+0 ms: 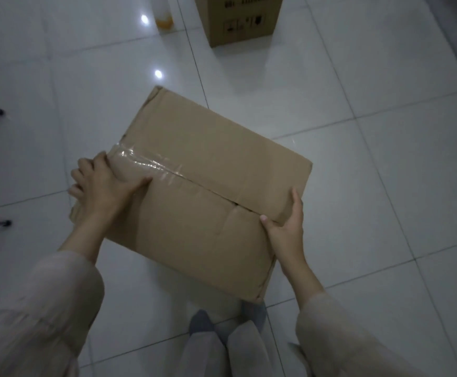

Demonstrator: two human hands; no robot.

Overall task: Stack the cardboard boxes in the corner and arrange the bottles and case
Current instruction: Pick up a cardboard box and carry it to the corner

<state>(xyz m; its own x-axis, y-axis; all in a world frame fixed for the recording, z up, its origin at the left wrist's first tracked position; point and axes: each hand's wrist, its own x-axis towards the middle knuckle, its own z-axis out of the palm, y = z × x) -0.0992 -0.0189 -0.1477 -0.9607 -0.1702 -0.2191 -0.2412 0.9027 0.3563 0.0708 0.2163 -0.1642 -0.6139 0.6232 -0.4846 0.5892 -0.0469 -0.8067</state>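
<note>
Cardboard box [194, 186]: a large brown carton held between both hands above the white tiled floor, turned at an angle to the tile lines; its top flaps meet along a centre seam, with clear tape [145, 165] wrinkled over the seam's left end and a small gap open toward the right.
Floor [385, 186]: glossy pale tiles with dark grout lines, two ceiling lights reflected as bright spots.
Second box [242, 20]: a taller carton standing on the floor at the top of the view, well apart from the held one, black handling symbols printed on its side.
Left hand [99, 186]: clasped over the box's left edge, thumb lying flat on the taped seam, fingers curled down the side.
Right hand [287, 221]: gripping the right edge, thumb on top, fingers wrapped under the rim.
Bottle [164, 12]: pale, with a yellow-orange base, blurred, standing left of the second box.
</note>
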